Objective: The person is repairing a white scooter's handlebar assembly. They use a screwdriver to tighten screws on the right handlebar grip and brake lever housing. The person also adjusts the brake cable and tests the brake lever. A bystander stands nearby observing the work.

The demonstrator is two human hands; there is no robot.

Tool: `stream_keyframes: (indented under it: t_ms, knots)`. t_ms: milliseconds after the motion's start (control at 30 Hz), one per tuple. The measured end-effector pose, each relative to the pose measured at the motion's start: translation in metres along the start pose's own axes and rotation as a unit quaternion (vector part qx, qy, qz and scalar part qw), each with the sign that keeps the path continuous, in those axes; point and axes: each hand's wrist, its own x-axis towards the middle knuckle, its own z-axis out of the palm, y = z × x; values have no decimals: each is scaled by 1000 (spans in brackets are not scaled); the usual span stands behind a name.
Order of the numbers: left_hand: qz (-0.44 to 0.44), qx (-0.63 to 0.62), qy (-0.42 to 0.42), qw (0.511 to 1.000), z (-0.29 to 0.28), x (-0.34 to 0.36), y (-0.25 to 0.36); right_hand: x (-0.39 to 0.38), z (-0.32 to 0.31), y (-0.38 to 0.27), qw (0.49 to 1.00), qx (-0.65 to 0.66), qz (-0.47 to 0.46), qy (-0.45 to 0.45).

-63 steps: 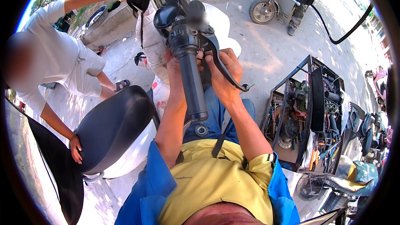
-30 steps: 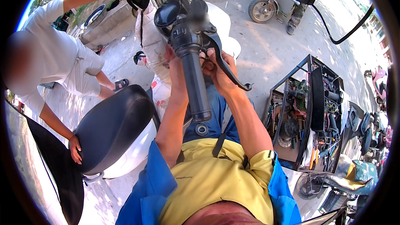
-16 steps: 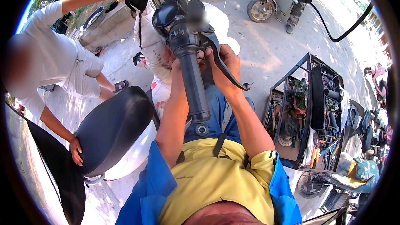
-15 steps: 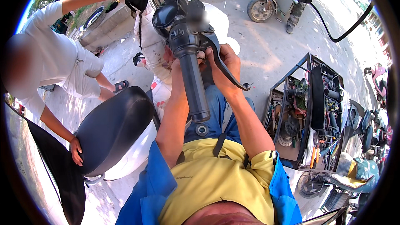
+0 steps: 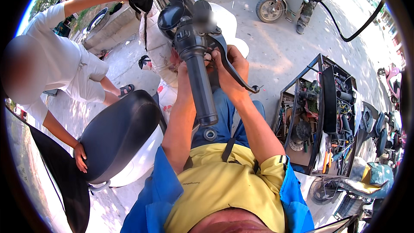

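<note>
A scooter's black handlebar grip [image 5: 200, 88] points down toward me, with a black brake lever [image 5: 233, 67] on its right. My right hand [image 5: 235, 71] is under the lever, thumb and fingers closed in a pinch around something too small to make out. My left hand [image 5: 184, 77] reaches in behind the grip, which hides most of its fingers. Both hands work close together just below the switch housing [image 5: 186, 39]. At the left is the scooter's black seat [image 5: 120, 136].
A person in light clothes [image 5: 56, 56] stands at the left, one hand on the seat, the other on the far handlebar. To my right stands a metal-framed tool cart [image 5: 321, 116] full of tools and parts. A wheeled vehicle [image 5: 271, 8] stands ahead; several scooters are parked far right.
Both my hands stay in almost the same place under the lever. The person at the left has leaned slightly inward; the view has shifted a little.
</note>
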Motion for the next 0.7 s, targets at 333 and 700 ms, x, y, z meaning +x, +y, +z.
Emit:
stream_keyframes:
  t_ms: [333,700]
  knots:
    - [88,68,11,994,21,-10,18,6,-10,3,995,30,24,-93]
    - [75,60,-19,995,22,-18,34,15,-6,-13,864,374,294,-162]
